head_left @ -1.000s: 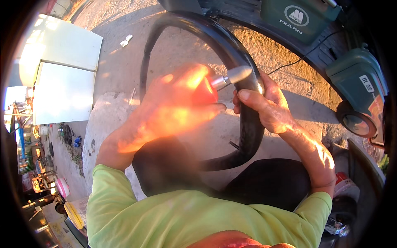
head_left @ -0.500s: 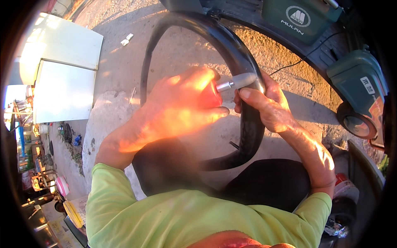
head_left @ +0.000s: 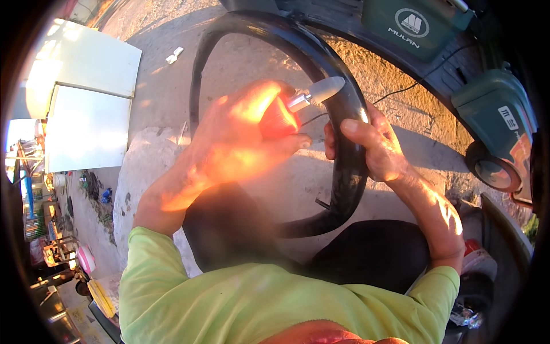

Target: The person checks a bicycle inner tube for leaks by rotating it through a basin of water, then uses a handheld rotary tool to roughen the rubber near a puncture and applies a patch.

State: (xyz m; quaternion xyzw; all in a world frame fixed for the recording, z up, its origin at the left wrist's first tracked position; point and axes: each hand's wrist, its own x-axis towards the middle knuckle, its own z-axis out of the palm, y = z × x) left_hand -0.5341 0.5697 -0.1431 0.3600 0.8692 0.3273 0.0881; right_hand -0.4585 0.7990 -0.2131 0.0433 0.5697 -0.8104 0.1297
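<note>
My left hand is closed around the red body of a hand-held rotary grinder. A silver shaft joins it to a grey cone-shaped tip, which lies over the upper right part of a black inner tube; whether it touches the rubber I cannot tell. My right hand grips the tube's right side, thumb on top and fingertips showing on the inner side. The tube is a bent loop, its lower part above my dark-clad legs. A short valve stem sticks out on its inner side.
Dark green vehicle parts and a wheel stand at the right. A thin black cable runs there. White panels are at the left, beside clutter. A pale stone slab lies below them.
The grinder's grey tip has moved up and slightly left along the inner tube and now points more upward. My right thumb has shifted slightly on the rubber.
</note>
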